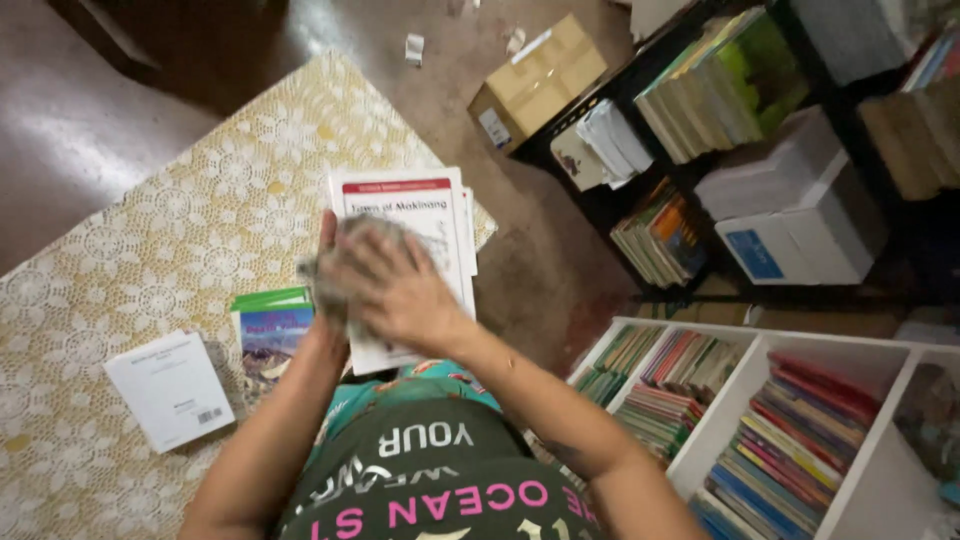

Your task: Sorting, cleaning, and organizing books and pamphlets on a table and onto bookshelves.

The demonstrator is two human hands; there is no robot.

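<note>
My right hand (392, 290) presses a grey cloth (345, 258) flat against the cover of a white booklet with a red top band (430, 205). Only the fingertips of my left hand (327, 232) show at the booklet's left edge, where it holds the booklet up from behind; the rest of that hand is hidden by the cloth and my right hand. Both forearms reach up from my lap.
A lace mat (170, 240) covers the floor, with a green-edged book stack (268, 330) and a white booklet (172, 388) on it. A cardboard box (540, 75) lies beyond. A dark bookshelf (720, 110) and a white shelf (760, 420) full of books stand at right.
</note>
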